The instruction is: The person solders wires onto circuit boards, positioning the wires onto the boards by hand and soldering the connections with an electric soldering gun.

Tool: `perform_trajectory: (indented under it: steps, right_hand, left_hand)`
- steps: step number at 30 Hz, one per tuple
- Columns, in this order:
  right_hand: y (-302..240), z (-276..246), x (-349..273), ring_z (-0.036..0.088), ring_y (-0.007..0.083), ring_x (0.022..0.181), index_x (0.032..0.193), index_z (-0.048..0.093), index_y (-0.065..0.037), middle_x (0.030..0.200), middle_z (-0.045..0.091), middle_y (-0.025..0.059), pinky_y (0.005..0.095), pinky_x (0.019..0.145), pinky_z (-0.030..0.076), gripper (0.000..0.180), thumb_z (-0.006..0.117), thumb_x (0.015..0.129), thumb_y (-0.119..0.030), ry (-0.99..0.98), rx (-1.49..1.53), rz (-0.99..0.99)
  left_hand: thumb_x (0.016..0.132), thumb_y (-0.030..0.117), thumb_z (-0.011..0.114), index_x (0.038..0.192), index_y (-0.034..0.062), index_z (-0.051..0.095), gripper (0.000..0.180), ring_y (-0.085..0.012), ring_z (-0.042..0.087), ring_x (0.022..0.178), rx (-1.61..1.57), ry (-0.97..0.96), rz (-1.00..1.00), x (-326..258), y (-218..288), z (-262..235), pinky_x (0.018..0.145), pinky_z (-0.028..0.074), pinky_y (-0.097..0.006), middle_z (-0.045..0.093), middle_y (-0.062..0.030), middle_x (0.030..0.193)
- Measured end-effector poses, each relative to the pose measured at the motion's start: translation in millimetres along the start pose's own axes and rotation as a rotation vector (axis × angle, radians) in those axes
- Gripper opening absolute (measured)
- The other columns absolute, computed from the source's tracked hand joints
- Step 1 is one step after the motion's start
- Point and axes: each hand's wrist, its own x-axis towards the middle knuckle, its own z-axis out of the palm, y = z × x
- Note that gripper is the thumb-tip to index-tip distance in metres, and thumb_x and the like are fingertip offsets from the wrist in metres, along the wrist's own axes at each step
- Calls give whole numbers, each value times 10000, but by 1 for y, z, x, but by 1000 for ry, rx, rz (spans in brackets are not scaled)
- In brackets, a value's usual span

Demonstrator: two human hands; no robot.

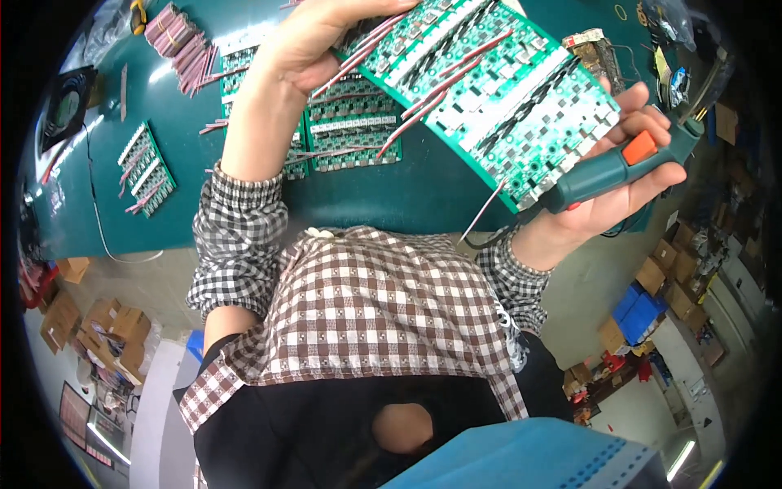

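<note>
My left hand (305,50) is closed on the upper left edge of a green circuit board panel (497,106), held tilted above the table. Pink and dark red wires (444,90) lie across the panel and stick out past its edge. In my right hand (599,212) is a dark green soldering gun (599,175) with an orange trigger, its narrow end pointing up and right. The right fingers also reach behind the panel's right end; whether they grip it is hidden. More circuit boards (354,130) lie beneath the panel, with wires across them.
On the green table (73,191) a small board (147,171) lies at left, near a black fan (67,102). A bundle of pink wires (175,41) sits at the far left. Tools and scraps (672,77) crowd the far right. Cardboard boxes (114,330) stand on the floor.
</note>
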Motion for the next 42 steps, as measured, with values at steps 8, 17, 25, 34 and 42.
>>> perform_trajectory:
  steps: [8, 17, 25, 34, 42]
  right_hand:
    - [3, -4, -1, 545, 206, 1049, 1105, 466, -13, 1044, 589, 51, 296, 928, 468, 495, 644, 831, -385, 150, -64, 18]
    - [10, 6, 11, 595, 231, 972, 1114, 514, 18, 1057, 575, 100, 359, 857, 494, 334, 616, 875, -192, 313, -610, -253]
    - [21, 14, 13, 587, 147, 919, 1087, 563, 32, 1015, 609, 92, 283, 863, 475, 309, 612, 783, 56, 451, -789, -277]
    - [24, 43, 21, 554, 174, 1014, 1078, 573, 76, 1106, 573, 138, 318, 927, 415, 295, 616, 794, 10, 416, -810, -403]
    - [24, 56, 12, 578, 145, 944, 1079, 544, 12, 1040, 592, 90, 303, 852, 483, 274, 608, 813, 15, 325, -593, -360]
  left_hand:
    - [805, 52, 660, 927, -39, 639, 154, -164, 655, 749, 85, 550, -195, -9, 13, 30, 680, 546, -254, 673, -122, 867]
    - [831, 60, 634, 953, -12, 636, 142, -103, 626, 793, 401, 484, 27, -14, 11, -2, 725, 508, -243, 661, -41, 891]
    - [873, 325, 583, 1135, -47, 547, 456, -226, 635, 933, -226, 525, 2, -13, 19, 41, 814, 521, -310, 632, -164, 1064]
    - [760, -4, 671, 1221, 4, 455, 509, -146, 627, 891, 178, 501, 147, -28, -6, 111, 730, 529, -264, 611, -84, 1041]
    - [764, 40, 663, 1143, 15, 513, 409, -59, 639, 776, 281, 606, 15, -30, -10, 101, 640, 520, -167, 652, -28, 883]
